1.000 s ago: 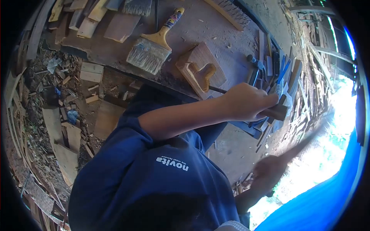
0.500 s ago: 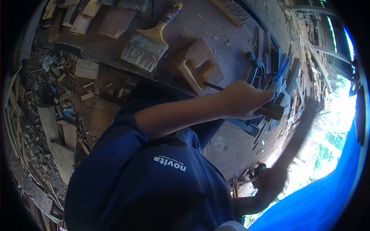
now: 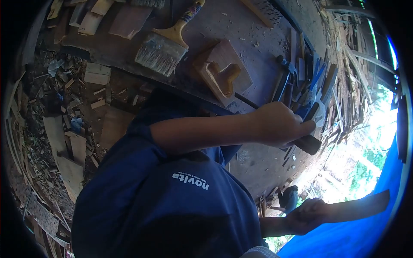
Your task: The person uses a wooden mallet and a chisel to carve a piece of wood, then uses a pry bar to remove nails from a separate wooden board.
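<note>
My left hand (image 3: 277, 124) is wrapped round the handle of a chisel (image 3: 310, 144), whose thin metal shaft points back towards a wooden block (image 3: 241, 84). A smooth curved hollow (image 3: 223, 77), roughly heart-shaped, is cut into the block's top. The chisel's tip shows just beside the block's near right edge, outside the hollow. Low on the right, my right hand (image 3: 307, 215) is closed round the end of a flat wooden mallet (image 3: 359, 207), which sticks out to the right, well away from the chisel.
A wide paintbrush (image 3: 165, 49) lies on the worktable (image 3: 206, 26) left of the block. A hammer (image 3: 286, 64) and other tools sit at the right edge. Wood offcuts (image 3: 92, 21) lie at the far left, with scraps and shavings (image 3: 64, 81) on the ground. A blue sheet (image 3: 357, 236) hangs lower right.
The chisel's tip has come out of the hollow, and my left hand has shifted slightly right. My right hand has swung the mallet from pointing up to pointing out right.
</note>
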{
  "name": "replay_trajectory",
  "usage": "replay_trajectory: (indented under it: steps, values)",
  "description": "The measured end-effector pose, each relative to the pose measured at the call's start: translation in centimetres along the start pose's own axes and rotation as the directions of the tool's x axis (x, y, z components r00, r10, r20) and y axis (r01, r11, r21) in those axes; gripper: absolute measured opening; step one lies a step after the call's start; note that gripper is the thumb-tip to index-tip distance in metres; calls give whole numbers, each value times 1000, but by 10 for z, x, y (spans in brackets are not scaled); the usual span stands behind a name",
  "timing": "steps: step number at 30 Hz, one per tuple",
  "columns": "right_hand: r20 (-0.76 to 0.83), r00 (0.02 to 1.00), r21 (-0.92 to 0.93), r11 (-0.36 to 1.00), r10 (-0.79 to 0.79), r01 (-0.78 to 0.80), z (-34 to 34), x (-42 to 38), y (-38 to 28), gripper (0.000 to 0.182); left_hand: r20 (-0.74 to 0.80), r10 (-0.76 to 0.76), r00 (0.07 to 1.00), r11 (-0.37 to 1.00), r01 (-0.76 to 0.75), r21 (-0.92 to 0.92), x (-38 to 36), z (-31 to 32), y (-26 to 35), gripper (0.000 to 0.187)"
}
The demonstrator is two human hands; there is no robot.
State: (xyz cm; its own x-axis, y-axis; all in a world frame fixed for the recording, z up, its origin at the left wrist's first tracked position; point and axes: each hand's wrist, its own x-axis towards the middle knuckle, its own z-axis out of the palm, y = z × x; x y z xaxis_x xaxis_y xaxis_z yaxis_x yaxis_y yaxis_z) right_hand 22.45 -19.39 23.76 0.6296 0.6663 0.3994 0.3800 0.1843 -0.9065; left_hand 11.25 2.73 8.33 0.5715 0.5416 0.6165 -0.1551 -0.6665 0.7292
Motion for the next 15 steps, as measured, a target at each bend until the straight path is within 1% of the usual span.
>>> replay_trajectory:
  steps: [3,6,8,10,11,13,15]
  values:
    - [26,999,36,999,36,-37,3,-1,1,33,-7,-13,1000,1000,13,13,-1,-2,-3,39]
    - [9,998,86,995,57,-57,1,-4,7,37,-33,-24,999,1000,24,15,-1,-5,-5,39]
    - [16,992,126,984,122,-123,-4,-3,8,37,-51,-33,998,999,33,12,-1,-6,-5,40]
    - [37,989,137,980,140,-144,-5,-2,8,38,-37,-83,996,996,83,-21,0,-7,-4,37]
    - [56,986,148,975,158,-165,-5,-1,7,38,-38,-84,996,996,84,-21,-1,-8,-4,37]
    - [28,988,120,981,149,-151,-1,-1,8,38,-45,-97,994,994,98,41,-2,-10,-4,44]
    - [2,991,92,986,137,-137,4,-2,9,39,-51,-92,994,994,95,51,-2,-11,-6,45]
